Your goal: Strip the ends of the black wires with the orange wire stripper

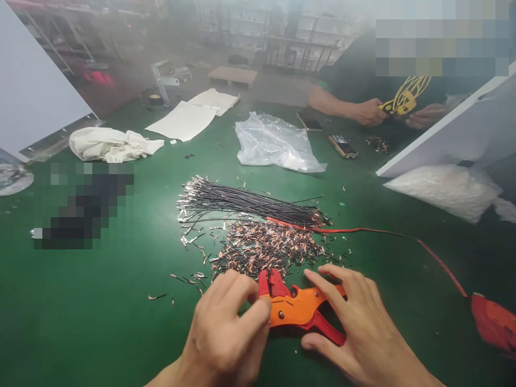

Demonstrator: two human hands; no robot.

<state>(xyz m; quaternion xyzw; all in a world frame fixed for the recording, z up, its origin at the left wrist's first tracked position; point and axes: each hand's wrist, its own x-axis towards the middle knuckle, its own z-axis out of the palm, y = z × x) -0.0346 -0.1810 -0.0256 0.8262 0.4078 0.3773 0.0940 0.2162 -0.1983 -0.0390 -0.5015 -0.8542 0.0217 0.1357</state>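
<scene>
An orange and red wire stripper (296, 309) is between my two hands, its red jaws at the left end. My right hand (358, 317) is loosely around its handles, with the fingers over the orange handle and the thumb below the red one. At the jaw end, my left hand (231, 322) is closed, thumb and curled fingers against the tool's head; whatever lies inside them is hidden. Just beyond is a heap of short black wire offcuts with copper ends (270, 247). Behind the heap lies a bundle of long black wires (250, 201) with metal terminals at the left.
A red strap (346, 230) runs right to a red and orange tool (494, 322). Farther back on the green table (100, 301) are a plastic bag (274, 140), white cloth (113, 144), papers (185, 119) and phone (342, 146). Another person's hands (368, 111) hold yellow wires (409, 97).
</scene>
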